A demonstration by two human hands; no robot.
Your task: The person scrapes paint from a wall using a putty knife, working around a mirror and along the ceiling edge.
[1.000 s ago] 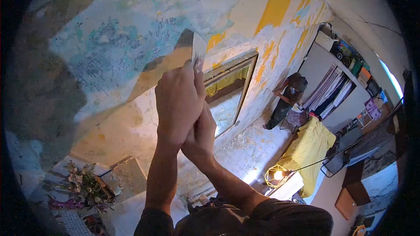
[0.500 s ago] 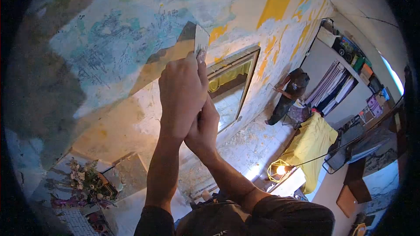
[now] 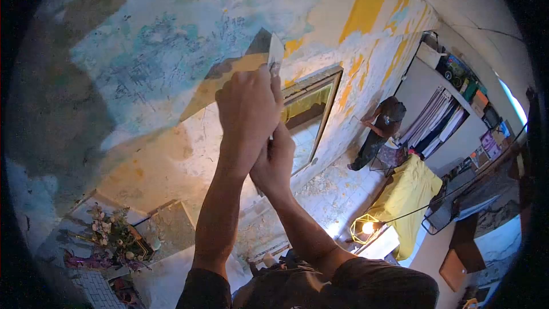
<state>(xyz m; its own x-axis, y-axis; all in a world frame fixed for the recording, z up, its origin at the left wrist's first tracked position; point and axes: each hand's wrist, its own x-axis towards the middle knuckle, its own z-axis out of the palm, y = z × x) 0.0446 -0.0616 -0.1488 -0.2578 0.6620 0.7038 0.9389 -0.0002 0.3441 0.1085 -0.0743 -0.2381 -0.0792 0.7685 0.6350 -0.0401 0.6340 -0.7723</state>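
Observation:
Both hands grip one putty knife (image 3: 275, 51), a scraper with a flat metal blade pointing up against the peeling wall (image 3: 154, 51). My left hand (image 3: 249, 114) is wrapped around the handle close to the blade. Below it, my right hand (image 3: 277, 160) closes round the lower part of the handle, most of which the fingers hide. The blade is seen almost edge-on, its shadow falling on the wall to its left. Patches of blue, white and yellow paint surround it.
A framed wall opening (image 3: 311, 111) lies right of my hands. Further along, another person (image 3: 384, 120) stands at the wall. A lit lamp (image 3: 368, 228) is near a yellow-covered piece of furniture (image 3: 414, 194). Flowers (image 3: 111, 232) stand low left; debris litters the floor (image 3: 337, 186).
My two hands and the putty knife have shifted a little to the right, and the blade now looks narrower. The view has also moved slightly. Both hands keep their grip.

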